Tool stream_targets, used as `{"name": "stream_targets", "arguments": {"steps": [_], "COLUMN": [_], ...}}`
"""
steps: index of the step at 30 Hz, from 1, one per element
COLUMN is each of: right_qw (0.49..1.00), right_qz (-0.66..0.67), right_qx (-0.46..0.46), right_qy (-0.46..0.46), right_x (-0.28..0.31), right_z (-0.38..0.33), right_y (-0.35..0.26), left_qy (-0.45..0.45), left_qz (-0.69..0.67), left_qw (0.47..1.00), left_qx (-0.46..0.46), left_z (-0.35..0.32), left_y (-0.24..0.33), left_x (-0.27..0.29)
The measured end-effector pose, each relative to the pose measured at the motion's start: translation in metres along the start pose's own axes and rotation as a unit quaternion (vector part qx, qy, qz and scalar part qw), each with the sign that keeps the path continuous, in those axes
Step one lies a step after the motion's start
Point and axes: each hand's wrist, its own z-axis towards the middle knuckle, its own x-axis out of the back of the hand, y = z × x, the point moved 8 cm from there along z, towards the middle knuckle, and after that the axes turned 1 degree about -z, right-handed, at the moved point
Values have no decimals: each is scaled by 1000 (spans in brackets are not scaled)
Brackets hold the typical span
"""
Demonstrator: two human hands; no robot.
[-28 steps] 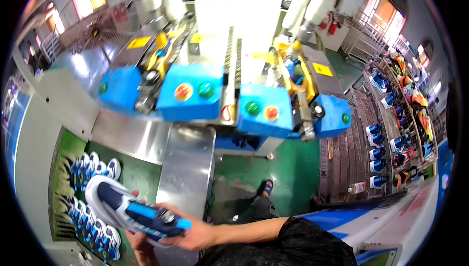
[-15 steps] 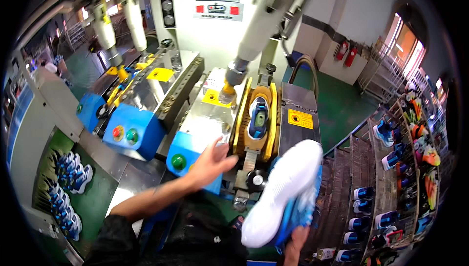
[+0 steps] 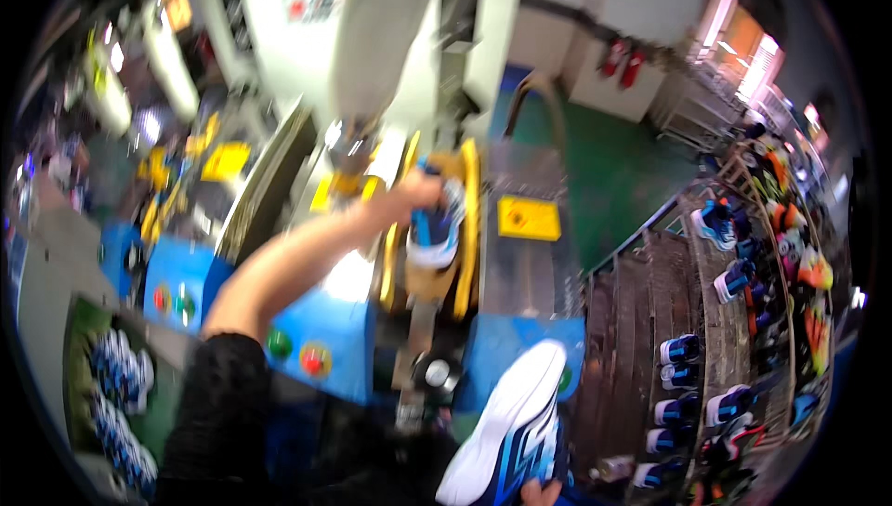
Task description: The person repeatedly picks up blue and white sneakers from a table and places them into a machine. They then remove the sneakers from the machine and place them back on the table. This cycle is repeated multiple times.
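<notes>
A worker's left hand [image 3: 415,192] reached far across a shoe-pressing machine [image 3: 390,69], fingers closed on a blue-and-white sneaker [image 3: 435,232] seated between the press's yellow side clamps [image 3: 469,218]. The right hand [image 3: 539,494], barely visible at the near edge, held a second blue sneaker [image 3: 511,432] sole up, its white outsole facing the camera. Blue control boxes [image 3: 321,343] with red and green buttons stood near left; racks of sneakers [image 3: 734,339] lined the right.

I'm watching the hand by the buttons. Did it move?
Yes. The left hand has gone from beside the green button up to the blue shoe in the press, farther from the person.
</notes>
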Motion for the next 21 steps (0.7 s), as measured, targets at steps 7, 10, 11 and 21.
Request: {"name": "stream_targets", "arguments": {"steps": [7, 10, 11, 21], "right_qw": [958, 920, 923, 847], "right_qz": [115, -63, -62, -489], "right_qx": [-236, -290, -274, 145], "right_qy": [-111, -256, -263, -149], "right_x": [-157, -236, -256, -362], "right_z": [135, 267, 310, 329], "right_y": [-46, -52, -43, -4], "left_qy": [-20, 123, 175, 534], "left_qz": [-318, -434, -479, -501], "left_qw": [948, 886, 850, 654], "left_qx": [15, -105, -131, 190], "left_z": [-266, -369, -388, -522], "left_y": [-92, -154, -181, -357], "left_x": [57, 87, 90, 73]}}
